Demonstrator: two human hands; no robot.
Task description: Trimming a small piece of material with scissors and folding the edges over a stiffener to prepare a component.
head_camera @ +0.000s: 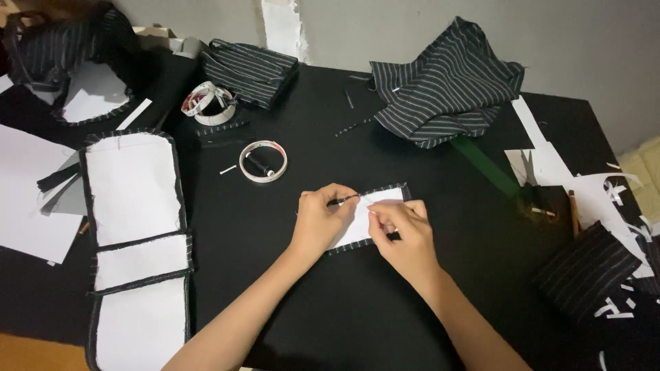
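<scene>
Left hand (pixel 320 218) pinched dark strip (pixel 344 200) | right hand (pixel 402 230) pinched panel (pixel 364 216) edge at 3 o'clock | risk: strip could slip, seam skewing

Dim, even indoor light, soft shadows, slight grain, dark surfaces swallowing detail.

A black bench (pixel 289 302) fills most of the frame. Behind it, along the top, runs a plain grey wall (pixel 591 48) (a white patch (pixel 283 27) at upper centre). Light is soft and dim.
</scene>
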